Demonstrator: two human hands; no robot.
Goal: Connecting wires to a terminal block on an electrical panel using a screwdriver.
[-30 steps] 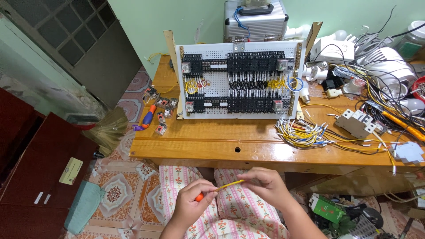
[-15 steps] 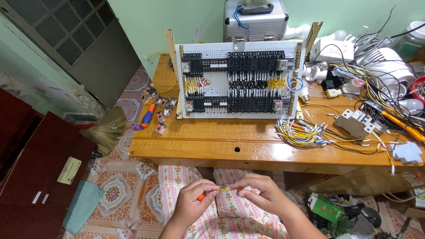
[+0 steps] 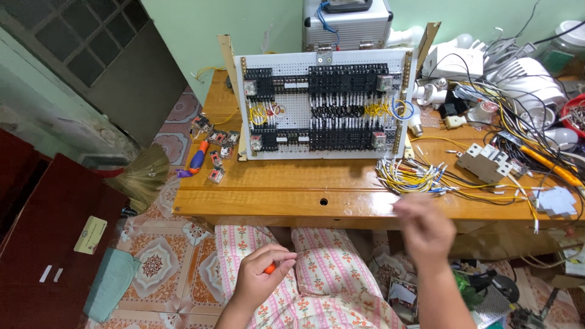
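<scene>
My left hand point(image 3: 262, 278) rests over my lap, fingers closed on a small orange-handled tool point(image 3: 270, 268). My right hand point(image 3: 425, 230) is raised and blurred in front of the table's near edge, just below a bundle of yellow wires point(image 3: 407, 176); nothing shows clearly in it. A white perforated panel point(image 3: 322, 113) with rows of black relay sockets and short yellow wire loops stands upright on the wooden table point(image 3: 292, 189).
Loose relays and a blue-and-orange screwdriver point(image 3: 198, 157) lie on the table's left. Tangled cables, a white breaker block point(image 3: 487, 161), bulbs and a fan crowd the right side. A metal case point(image 3: 347, 24) stands behind the panel. A broom point(image 3: 143, 176) leans at left.
My right hand let go of the yellow wire held between both hands and moved up and right toward the wire bundle. My left hand stays over my lap with the orange tool.
</scene>
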